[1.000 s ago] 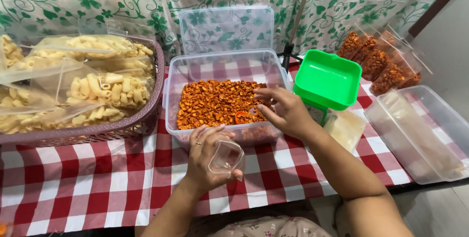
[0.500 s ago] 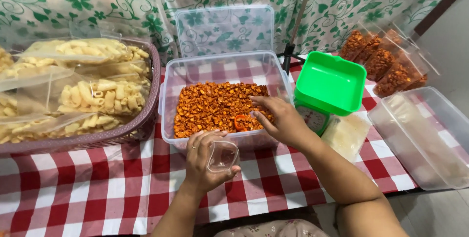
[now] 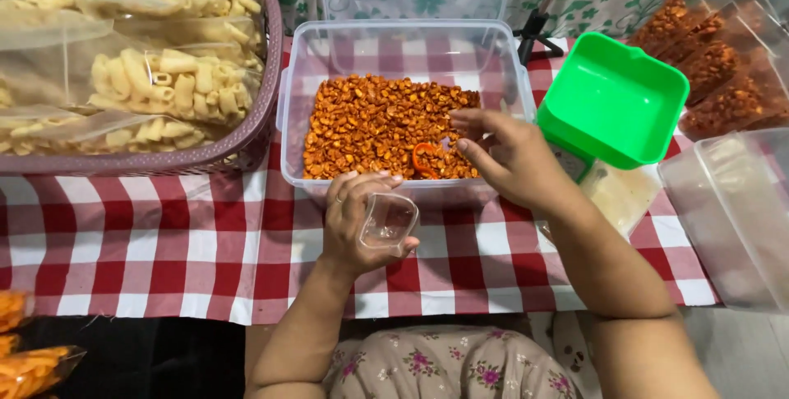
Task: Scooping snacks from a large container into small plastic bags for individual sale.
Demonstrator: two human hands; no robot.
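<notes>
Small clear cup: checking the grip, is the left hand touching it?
Touching. The head view shows the left hand wrapped around the small clear cup.

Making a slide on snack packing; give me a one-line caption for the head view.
Left hand holds a small clear cup while the right hand reaches into a clear tub of orange snacks.

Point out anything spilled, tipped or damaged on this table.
Nothing stands out. The orange snack pieces all lie inside the clear tub, none on the checked cloth. The left hand holds the small clear cup tilted but empty.
</notes>
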